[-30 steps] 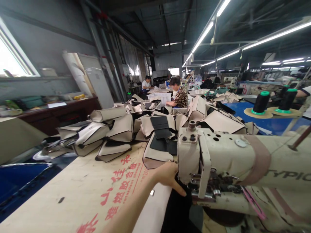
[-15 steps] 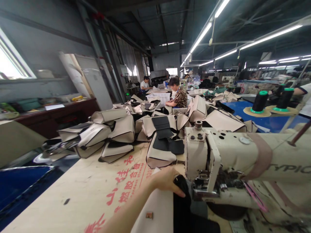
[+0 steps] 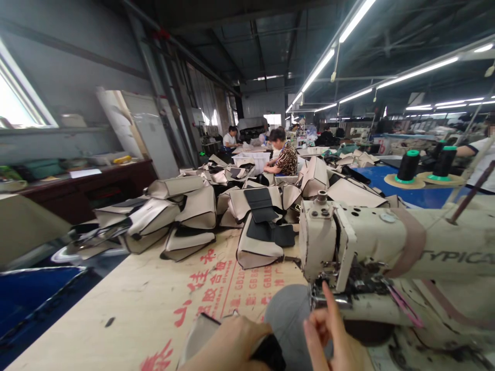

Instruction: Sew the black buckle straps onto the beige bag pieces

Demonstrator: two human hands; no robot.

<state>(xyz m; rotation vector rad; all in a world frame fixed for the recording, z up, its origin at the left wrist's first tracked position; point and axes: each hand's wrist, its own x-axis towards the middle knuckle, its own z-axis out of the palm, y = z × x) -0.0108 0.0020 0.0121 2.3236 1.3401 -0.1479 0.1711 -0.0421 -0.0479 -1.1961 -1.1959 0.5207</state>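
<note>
At the lower middle, my left hand (image 3: 240,337) is closed on a beige-and-black bag piece (image 3: 201,335), whose black part (image 3: 269,352) shows at my fingers. Much of that piece is hidden under the hand or cut off below. My right hand (image 3: 336,335) is in front of the sewing machine (image 3: 363,242), index finger stretched up close to the needle area and thumb held apart from it. Nothing shows in its fingers; the others are curled. Between the hands lies a grey rounded surface (image 3: 288,314) next to the machine's head.
Beige bags with black trim (image 3: 195,206) are heaped along the back of the plywood tabletop (image 3: 131,304), which bears red lettering. Black thread cones (image 3: 408,167) stand behind the machine. A person in a patterned top (image 3: 286,157) sits beyond the heap. A blue bin (image 3: 34,299) is at left.
My left hand has come down and back from the machine with the bag piece, uncovering the grey surface. My right hand has come into view by the needle area.
</note>
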